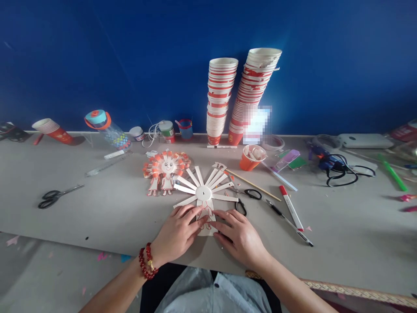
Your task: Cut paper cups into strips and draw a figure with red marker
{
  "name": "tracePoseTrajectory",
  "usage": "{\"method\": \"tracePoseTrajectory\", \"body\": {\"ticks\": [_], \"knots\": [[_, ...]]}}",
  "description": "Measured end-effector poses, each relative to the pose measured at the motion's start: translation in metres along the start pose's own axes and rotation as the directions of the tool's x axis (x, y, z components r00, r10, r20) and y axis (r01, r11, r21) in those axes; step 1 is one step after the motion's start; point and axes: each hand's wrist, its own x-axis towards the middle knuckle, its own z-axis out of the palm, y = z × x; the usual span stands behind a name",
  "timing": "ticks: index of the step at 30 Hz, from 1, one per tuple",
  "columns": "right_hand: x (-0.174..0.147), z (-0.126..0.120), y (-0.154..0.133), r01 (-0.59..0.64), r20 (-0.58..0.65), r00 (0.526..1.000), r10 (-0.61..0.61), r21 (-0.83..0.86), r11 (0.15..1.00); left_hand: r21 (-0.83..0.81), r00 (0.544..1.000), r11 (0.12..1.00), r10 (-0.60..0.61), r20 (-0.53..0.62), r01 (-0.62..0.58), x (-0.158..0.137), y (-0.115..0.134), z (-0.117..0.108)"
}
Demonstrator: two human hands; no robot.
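A white paper cup cut into strips point(203, 193) lies flat in front of me, its round base in the middle and the strips fanned out around it. On its lowest, widest strip a small body in a dress is drawn in red. My left hand point(178, 232) rests on the left side of that drawn strip with fingers stretched out. From the right, my right hand point(243, 237) touches the strip's other edge, its fingers spread too. Behind, to the left, lie finished-looking paper cup dolls point(167, 167) with orange-and-white curled strips and a drawn face.
Black-handled scissors point(252, 194), a pen point(289, 222), a red-capped marker point(291, 208) and a wooden stick point(254, 184) lie to the right. Other scissors point(60, 195) are at left. Two tall cup stacks point(222, 100), a scrap-filled cup point(252, 157) and a bottle point(109, 130) stand behind.
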Motion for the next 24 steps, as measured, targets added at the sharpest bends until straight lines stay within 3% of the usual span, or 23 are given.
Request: {"method": "tracePoseTrajectory", "body": {"ticks": [24], "knots": [[0.0009, -0.0006, -0.0008, -0.007, 0.001, 1.0, 0.007, 0.03, 1.0, 0.053, 0.999, 0.999, 0.012, 0.053, -0.014, 0.0003, 0.0018, 0.0005]]}}
